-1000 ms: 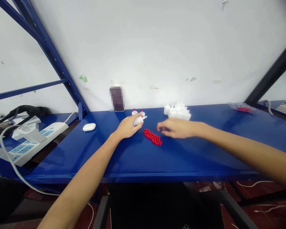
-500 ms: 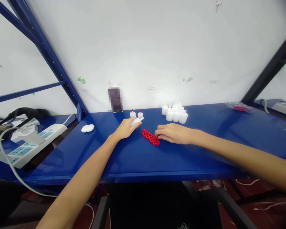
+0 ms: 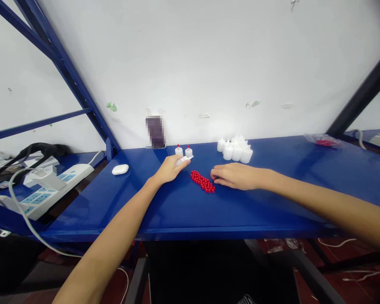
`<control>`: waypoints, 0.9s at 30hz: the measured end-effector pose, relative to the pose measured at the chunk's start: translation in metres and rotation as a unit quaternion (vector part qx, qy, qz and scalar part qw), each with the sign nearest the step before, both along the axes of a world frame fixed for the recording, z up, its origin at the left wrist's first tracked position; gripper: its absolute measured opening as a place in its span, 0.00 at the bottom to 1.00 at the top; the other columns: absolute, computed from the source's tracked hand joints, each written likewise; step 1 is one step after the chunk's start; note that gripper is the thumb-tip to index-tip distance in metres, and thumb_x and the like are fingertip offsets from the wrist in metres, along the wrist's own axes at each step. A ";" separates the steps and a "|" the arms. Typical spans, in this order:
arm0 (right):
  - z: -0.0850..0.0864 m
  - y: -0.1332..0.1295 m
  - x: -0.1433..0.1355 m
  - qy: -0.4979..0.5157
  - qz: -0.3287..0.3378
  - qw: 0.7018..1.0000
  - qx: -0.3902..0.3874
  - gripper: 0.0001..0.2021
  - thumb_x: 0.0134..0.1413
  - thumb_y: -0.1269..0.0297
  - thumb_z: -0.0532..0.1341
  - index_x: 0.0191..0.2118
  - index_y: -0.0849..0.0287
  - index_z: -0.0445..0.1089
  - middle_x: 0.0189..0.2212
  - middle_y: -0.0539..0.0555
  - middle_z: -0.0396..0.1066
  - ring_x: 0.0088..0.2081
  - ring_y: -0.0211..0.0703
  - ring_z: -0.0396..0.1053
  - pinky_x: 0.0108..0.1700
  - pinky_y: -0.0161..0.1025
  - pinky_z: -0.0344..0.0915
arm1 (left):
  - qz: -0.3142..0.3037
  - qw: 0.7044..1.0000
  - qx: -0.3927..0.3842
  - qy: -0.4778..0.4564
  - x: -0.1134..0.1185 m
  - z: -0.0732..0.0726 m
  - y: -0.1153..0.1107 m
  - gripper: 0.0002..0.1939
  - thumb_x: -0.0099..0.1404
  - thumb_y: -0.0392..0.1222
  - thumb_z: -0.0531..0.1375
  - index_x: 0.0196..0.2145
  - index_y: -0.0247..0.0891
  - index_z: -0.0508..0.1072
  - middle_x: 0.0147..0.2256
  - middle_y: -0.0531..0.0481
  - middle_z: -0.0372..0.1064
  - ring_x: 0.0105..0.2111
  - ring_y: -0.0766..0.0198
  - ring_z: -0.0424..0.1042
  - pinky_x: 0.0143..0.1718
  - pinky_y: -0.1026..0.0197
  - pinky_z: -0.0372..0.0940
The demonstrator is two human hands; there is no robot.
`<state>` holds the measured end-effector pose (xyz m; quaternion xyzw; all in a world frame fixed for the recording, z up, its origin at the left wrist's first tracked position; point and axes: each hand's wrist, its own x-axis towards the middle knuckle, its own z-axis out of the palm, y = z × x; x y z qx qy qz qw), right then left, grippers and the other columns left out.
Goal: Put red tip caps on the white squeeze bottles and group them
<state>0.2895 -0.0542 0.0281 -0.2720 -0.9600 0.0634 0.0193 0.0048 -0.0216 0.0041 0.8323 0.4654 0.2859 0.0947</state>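
My left hand (image 3: 169, 169) is closed around a white squeeze bottle (image 3: 184, 160), tilted so its bare pointed nozzle aims right. Just behind it, two white bottles with red caps (image 3: 183, 151) stand upright. A patch of small red caps (image 3: 202, 182) lies on the blue table between my hands. My right hand (image 3: 232, 175) is at the right side of the caps, palm down, with fingers and thumb pinched together. Whatever is between those fingertips, if anything, is hidden. Behind that hand stands a cluster of white bottles (image 3: 236, 150) with bare nozzles.
A white earphone case (image 3: 120, 169) lies on the left of the blue table (image 3: 183, 213). A phone (image 3: 156, 131), blurred out, leans on the wall. A plastic bag with red pieces (image 3: 323, 140) is at the far right. Power strips (image 3: 55, 190) and cables sit beyond the left edge.
My right hand has drawn back slightly to the right, off the edge of the red caps. The left hand still holds the bottle in much the same place. The whole view has shifted slightly.
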 end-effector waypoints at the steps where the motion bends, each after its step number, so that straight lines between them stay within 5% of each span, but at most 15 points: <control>1: -0.001 0.003 0.001 0.001 -0.014 1.000 -0.008 0.11 0.67 0.61 0.51 0.42 0.59 0.67 0.38 0.57 0.71 0.32 0.42 0.67 0.32 0.39 0.58 | -0.003 1.000 0.002 0.008 0.001 0.000 -0.001 0.25 0.70 0.59 0.51 0.28 0.35 0.69 0.26 0.53 0.63 0.26 0.66 0.59 0.30 0.62 0.52; 5: -0.002 0.020 -0.008 0.117 -0.055 0.992 -0.013 0.11 0.65 0.61 0.53 0.40 0.60 0.70 0.38 0.58 0.72 0.35 0.44 0.69 0.36 0.40 0.62 | -0.031 0.999 0.010 0.042 0.004 0.003 -0.006 0.23 0.70 0.58 0.51 0.32 0.36 0.72 0.28 0.51 0.68 0.27 0.65 0.62 0.31 0.62 0.53; 10: 0.003 0.039 -0.037 0.326 -0.156 0.926 -0.108 0.12 0.61 0.58 0.58 0.39 0.62 0.72 0.36 0.56 0.74 0.25 0.37 0.68 0.32 0.39 0.64 | -0.021 0.999 0.014 0.049 0.005 0.007 -0.010 0.23 0.70 0.59 0.51 0.40 0.37 0.74 0.30 0.50 0.71 0.27 0.63 0.65 0.31 0.62 0.55; 15: 0.003 0.043 -0.053 0.383 -0.139 0.895 -0.179 0.11 0.60 0.59 0.59 0.38 0.62 0.71 0.32 0.54 0.74 0.19 0.33 0.66 0.28 0.37 0.65 | -0.024 0.998 0.034 0.055 0.003 0.010 -0.011 0.24 0.71 0.58 0.50 0.45 0.35 0.73 0.35 0.46 0.73 0.32 0.60 0.70 0.34 0.62 0.59; 20: 0.006 0.039 -0.051 0.360 -0.082 0.904 -0.215 0.10 0.64 0.59 0.55 0.41 0.60 0.65 0.32 0.53 0.73 0.22 0.35 0.68 0.29 0.36 0.63 | -0.035 0.996 0.057 0.056 0.002 0.013 -0.012 0.24 0.72 0.56 0.51 0.53 0.34 0.68 0.43 0.41 0.74 0.39 0.55 0.73 0.40 0.58 0.63; 27: 0.014 0.035 -0.047 0.304 -0.027 0.940 -0.154 0.13 0.69 0.57 0.47 0.38 0.59 0.63 0.33 0.52 0.69 0.27 0.35 0.65 0.35 0.38 0.62 | -0.050 0.993 0.077 0.077 0.006 0.019 -0.021 0.23 0.73 0.54 0.49 0.55 0.34 0.65 0.47 0.39 0.73 0.42 0.53 0.73 0.44 0.56 0.64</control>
